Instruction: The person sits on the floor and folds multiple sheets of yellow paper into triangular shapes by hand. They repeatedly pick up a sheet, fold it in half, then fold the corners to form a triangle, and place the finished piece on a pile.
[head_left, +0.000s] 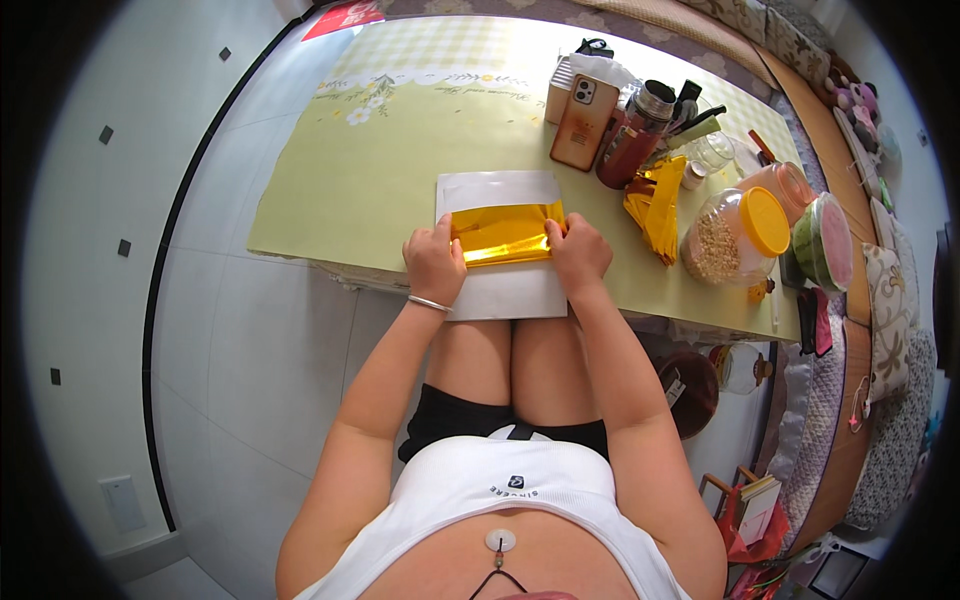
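Observation:
A strip of shiny gold foil paper (495, 237) lies stretched across a white board (505, 292), which rests partly on the table edge and partly over my lap. My left hand (434, 258) pinches the foil's left end, its fingers closed and a bangle at the wrist. At the other end, my right hand (580, 250) grips the foil between thumb and fingers. More folded gold foil strips (655, 210) lie in a pile on the table to the right of my right hand.
Behind the hands stand a phone (585, 122) and a dark red thermos (634, 140). To the right are a yellow-lidded jar (722, 240) and a cut watermelon half (822, 243). The tablecloth (350, 190) is pale green. Below the table sits a dark bin (690, 395).

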